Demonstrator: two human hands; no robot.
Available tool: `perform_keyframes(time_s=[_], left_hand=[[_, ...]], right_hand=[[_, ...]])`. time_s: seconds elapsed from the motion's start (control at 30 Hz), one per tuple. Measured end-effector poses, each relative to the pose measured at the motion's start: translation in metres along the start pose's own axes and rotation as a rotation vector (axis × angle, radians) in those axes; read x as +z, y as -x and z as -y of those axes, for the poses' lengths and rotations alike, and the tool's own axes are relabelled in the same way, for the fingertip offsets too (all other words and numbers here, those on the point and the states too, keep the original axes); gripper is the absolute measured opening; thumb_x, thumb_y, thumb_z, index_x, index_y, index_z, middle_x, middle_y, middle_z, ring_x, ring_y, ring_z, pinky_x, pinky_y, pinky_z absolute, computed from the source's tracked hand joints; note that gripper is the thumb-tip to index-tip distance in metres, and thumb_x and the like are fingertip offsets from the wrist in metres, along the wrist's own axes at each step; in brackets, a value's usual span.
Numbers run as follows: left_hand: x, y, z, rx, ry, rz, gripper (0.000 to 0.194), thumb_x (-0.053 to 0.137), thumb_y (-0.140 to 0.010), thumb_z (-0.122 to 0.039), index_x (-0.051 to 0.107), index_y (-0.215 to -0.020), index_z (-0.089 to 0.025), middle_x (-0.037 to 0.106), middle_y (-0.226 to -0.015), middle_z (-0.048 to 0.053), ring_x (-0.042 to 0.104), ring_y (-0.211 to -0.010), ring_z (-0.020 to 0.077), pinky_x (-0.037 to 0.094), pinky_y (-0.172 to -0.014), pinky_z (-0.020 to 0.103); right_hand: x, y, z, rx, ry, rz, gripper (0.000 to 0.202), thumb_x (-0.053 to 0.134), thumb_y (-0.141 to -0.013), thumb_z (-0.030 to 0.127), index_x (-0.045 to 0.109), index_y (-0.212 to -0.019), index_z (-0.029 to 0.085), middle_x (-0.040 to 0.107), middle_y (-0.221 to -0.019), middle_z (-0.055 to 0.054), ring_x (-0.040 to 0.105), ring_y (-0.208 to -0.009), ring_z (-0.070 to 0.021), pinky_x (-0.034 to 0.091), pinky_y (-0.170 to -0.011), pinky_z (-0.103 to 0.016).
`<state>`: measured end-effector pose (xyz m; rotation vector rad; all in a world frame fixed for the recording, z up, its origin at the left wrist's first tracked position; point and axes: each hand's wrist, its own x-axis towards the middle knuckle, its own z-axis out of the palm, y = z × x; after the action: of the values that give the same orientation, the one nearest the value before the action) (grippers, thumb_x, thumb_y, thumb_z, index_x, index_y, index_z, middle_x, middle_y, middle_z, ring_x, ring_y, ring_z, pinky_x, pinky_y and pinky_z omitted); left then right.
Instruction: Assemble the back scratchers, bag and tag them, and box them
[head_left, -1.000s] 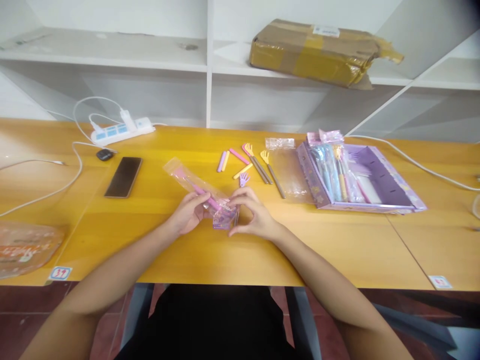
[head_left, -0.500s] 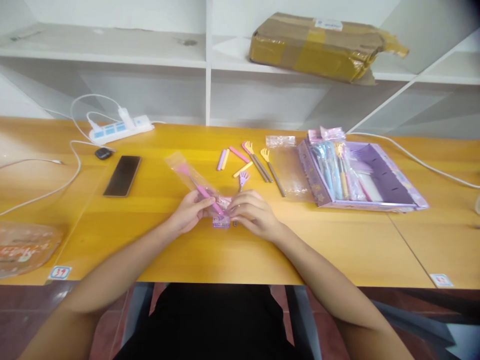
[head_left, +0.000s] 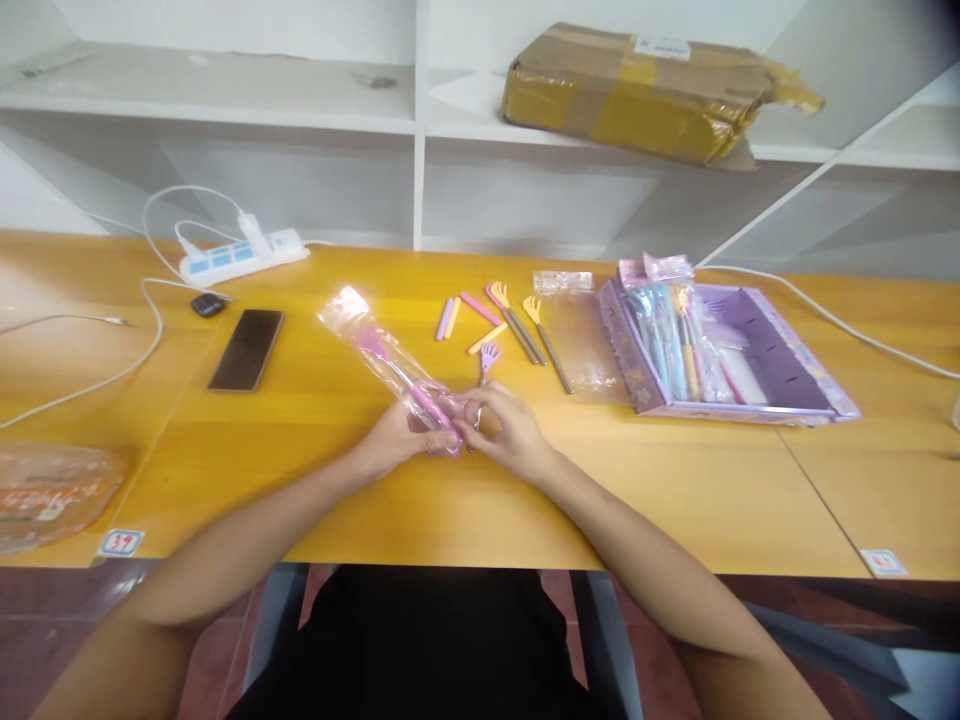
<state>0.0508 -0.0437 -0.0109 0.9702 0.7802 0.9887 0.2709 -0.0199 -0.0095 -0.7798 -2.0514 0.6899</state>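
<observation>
While right hand (head_left: 508, 425) pinches bag (head_left: 346, 308), left hand (head_left: 401, 437) lower.

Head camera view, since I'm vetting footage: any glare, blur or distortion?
Head view: glare whitens the top of the clear bag in the left hand; the parcel's label is too soft to read; the picture's upper right corner darkens; the table looks paler at far left.

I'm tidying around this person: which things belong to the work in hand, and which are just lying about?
Seemingly in the work:
bagged pink stick, in the left hand
loose hand-ended sticks
coloured tubes
flat clear bag
purple tray

Likely just lying about:
phone
power strip
taped carton
</observation>
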Motion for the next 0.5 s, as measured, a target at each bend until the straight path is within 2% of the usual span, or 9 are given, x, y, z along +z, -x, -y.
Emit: perform_keyframes(time_s=[0.13,0.3,0.37,0.5], left_hand=[[0.006,0.003,0.003,-0.012,-0.037,0.037,0.065,0.097,-0.071,-0.021,0.058,-0.122,-0.024,0.074,-0.109,0.005,0.075,-0.090,0.0217,0.063,-0.077,0.034],[0.005,0.002,0.009,-0.015,0.008,0.050,0.060,0.092,-0.079,-0.024,0.052,-0.124,-0.023,0.075,-0.101,0.004,0.075,-0.083,0.0195,0.063,-0.074,0.034],[0.001,0.000,0.010,-0.019,0.011,0.051,0.057,0.092,-0.079,-0.024,0.055,-0.122,-0.022,0.075,-0.102,0.005,0.075,-0.086,0.0199,0.063,-0.074,0.033],[-0.003,-0.002,0.007,-0.031,-0.055,0.110,0.038,0.089,-0.083,-0.028,0.067,-0.112,-0.017,0.075,-0.100,0.008,0.073,-0.086,0.0188,0.059,-0.072,0.029]], right_hand=[[0.005,0.002,0.003,0.030,0.036,-0.059,0.027,0.069,-0.102,0.027,0.064,-0.128,0.028,0.068,-0.082,0.000,0.065,-0.082,-0.0215,0.054,-0.081,-0.038],[0.007,0.002,0.005,0.038,0.032,-0.103,0.024,0.067,-0.102,0.027,0.063,-0.126,0.028,0.068,-0.081,0.000,0.065,-0.078,-0.0204,0.054,-0.079,-0.038],[0.007,0.002,0.005,0.059,0.016,-0.105,0.023,0.068,-0.102,0.028,0.063,-0.125,0.028,0.068,-0.081,0.000,0.065,-0.078,-0.0202,0.055,-0.080,-0.039],[0.007,0.004,0.005,0.145,-0.093,-0.121,0.024,0.067,-0.103,0.034,0.063,-0.125,0.027,0.067,-0.085,-0.001,0.065,-0.079,-0.0189,0.055,-0.081,-0.037]])
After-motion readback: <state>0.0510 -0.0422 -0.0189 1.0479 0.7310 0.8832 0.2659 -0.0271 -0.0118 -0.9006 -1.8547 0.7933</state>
